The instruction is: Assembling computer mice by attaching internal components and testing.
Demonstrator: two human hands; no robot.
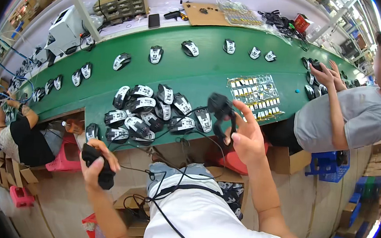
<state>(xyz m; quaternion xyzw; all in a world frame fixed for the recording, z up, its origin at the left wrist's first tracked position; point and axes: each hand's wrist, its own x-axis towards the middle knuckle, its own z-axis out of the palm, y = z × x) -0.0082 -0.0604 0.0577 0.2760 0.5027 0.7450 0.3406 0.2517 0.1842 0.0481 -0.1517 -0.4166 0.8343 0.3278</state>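
Note:
My left hand is closed round a black blocky device, low and left of the bench's front edge. A dark cable seems to run from it toward my waist. On the right, my right hand is raised over the bench edge and pinches a black device with a curved band; its exact kind I cannot make out. Between the hands, a heap of black computer mice with white labels lies on the green bench. A single mouse lies near my left hand.
A sheet of small wired battery packs lies right of the heap. More mice form a row farther back. Co-workers sit at right and far left. Cables cross my lap. A cardboard box stands below the bench.

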